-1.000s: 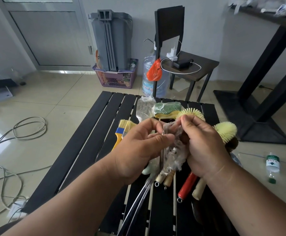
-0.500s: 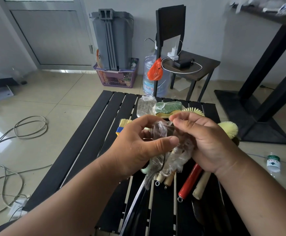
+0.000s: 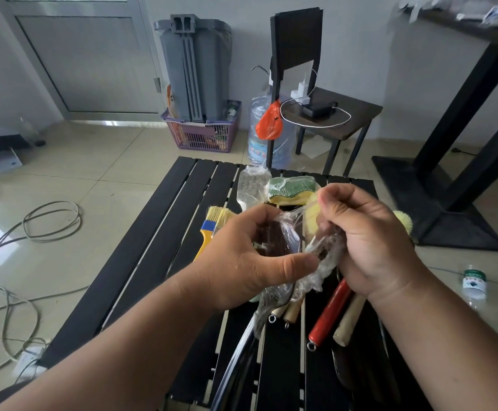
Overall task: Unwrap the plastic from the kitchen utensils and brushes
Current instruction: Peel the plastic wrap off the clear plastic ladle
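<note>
Both hands are working above the black slatted counter (image 3: 152,232). The left hand (image 3: 241,262) is curling its fingers and thumb around a dark utensil wrapped in clear plastic wrap (image 3: 289,232). The right hand (image 3: 369,241) is pinching a twisted strand of this plastic (image 3: 324,256). On the counter are lying a yellow pastry brush with a blue band (image 3: 212,229), a wrapped green-yellow sponge (image 3: 292,189), a red handle (image 3: 330,312) and a cream handle (image 3: 347,321) just beside it.
</note>
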